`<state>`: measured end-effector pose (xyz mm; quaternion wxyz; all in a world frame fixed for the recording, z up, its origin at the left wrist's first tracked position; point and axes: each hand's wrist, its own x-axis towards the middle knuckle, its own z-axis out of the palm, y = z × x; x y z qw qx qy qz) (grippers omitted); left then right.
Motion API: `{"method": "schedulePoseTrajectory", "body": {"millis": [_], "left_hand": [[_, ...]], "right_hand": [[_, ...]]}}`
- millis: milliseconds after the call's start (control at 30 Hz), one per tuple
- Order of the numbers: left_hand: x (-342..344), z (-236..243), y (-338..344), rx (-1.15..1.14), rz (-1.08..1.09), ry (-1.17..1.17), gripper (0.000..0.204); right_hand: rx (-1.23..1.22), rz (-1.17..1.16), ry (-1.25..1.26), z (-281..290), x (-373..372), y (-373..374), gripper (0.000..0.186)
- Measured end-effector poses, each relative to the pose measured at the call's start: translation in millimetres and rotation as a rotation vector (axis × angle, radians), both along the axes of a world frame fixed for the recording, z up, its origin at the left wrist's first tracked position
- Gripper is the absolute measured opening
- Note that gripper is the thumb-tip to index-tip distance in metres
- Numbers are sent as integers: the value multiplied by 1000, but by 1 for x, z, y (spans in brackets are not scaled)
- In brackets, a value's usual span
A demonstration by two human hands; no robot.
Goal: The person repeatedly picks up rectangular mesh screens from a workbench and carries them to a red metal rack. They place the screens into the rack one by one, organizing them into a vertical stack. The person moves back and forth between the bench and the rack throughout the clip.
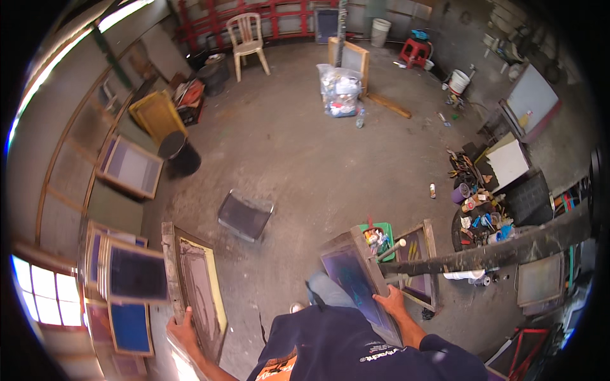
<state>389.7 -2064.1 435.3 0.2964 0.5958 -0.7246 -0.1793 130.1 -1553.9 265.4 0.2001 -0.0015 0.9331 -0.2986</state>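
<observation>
My left hand (184,333) is closed on the edge of a wooden screen-printing frame (200,279) with pinkish mesh and a pale yellow strip, tilted upright at my left side. At my right side, my right hand (392,303) grips the rim of another screen-printing frame (356,286), its mesh dark purple and blue. That frame leans close to my leg (330,289). Some fingers of both hands are hidden behind the frames. Just beyond the right frame sits a green crate (386,230) of small items, next to a further wooden frame (419,254).
Several screens (136,270) are stacked along the left wall. A low black seat (246,214) stands on the floor ahead. A dark beam (508,244) crosses at right, near a cluttered round table (467,238). Farther off are a black bin (180,154), a bagged bundle (340,92) and a plastic chair (246,44).
</observation>
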Motion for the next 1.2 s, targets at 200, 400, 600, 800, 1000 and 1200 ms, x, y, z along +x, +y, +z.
{"method": "schedulePoseTrajectory", "body": {"millis": [200, 400, 600, 800, 1000, 1200], "left_hand": [[-185, 49, -145, -28, -89, -193, 43], [-366, 60, -239, -90, -132, -149, 42], [-532, 72, -313, -7, -139, -115, 40], [-727, 23, -417, 123, -206, -129, 47], [-941, -13, -486, 140, -374, -288, 65], [-1137, -43, -568, 148, -449, -533, 82]], "right_hand": [[-118, -159, 13, 23, -111, -99, 59], [-156, -222, 77, -4, -292, -198, 64], [41, -243, -30, 20, -460, -297, 79], [44, -278, -37, 4, -616, -378, 62], [120, -319, 68, 24, -782, -444, 56], [69, -326, 79, 13, -946, -529, 49]]}}
